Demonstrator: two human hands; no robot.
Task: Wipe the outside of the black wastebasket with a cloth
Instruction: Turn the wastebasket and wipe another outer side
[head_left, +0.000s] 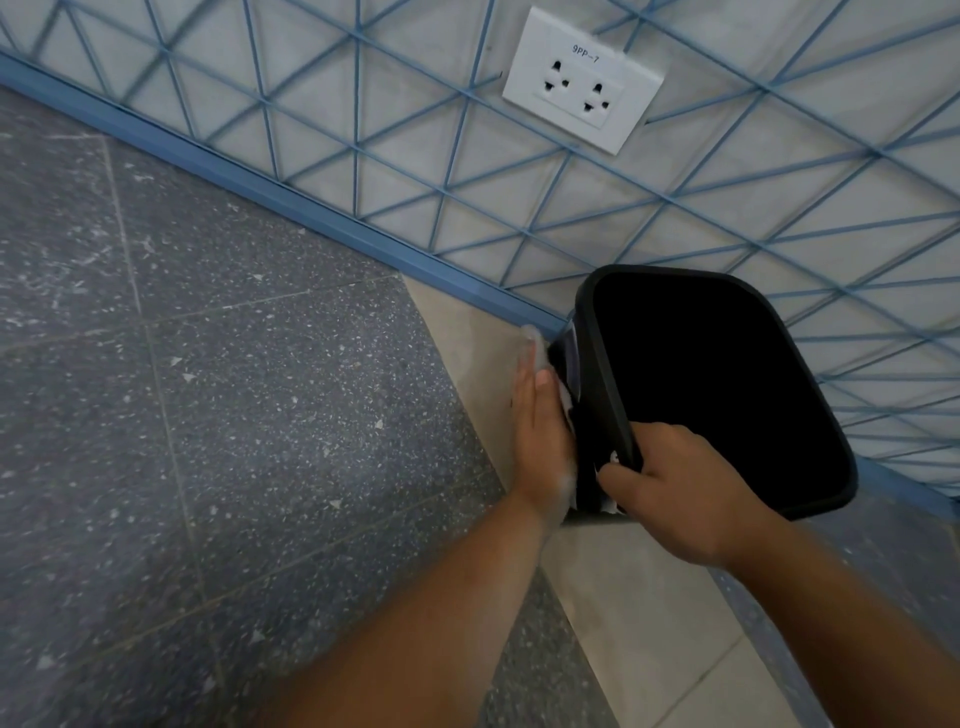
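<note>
The black wastebasket (711, 384) stands on the floor against the wall, right of centre, its dark opening facing me. My right hand (680, 483) grips its near rim, fingers curled over the edge. My left hand (543, 421) lies flat against the basket's left outer side, pressing a white cloth (540, 353) onto it. The cloth shows above my fingertips and between my palm and the black wall; most of it is hidden under the hand.
A white double wall socket (582, 83) sits on the white wall with blue line pattern above the basket. A blue skirting strip (260, 192) runs along the wall's foot. Dark speckled floor tiles (208, 415) lie left; a pale beige tile (639, 597) is under the basket.
</note>
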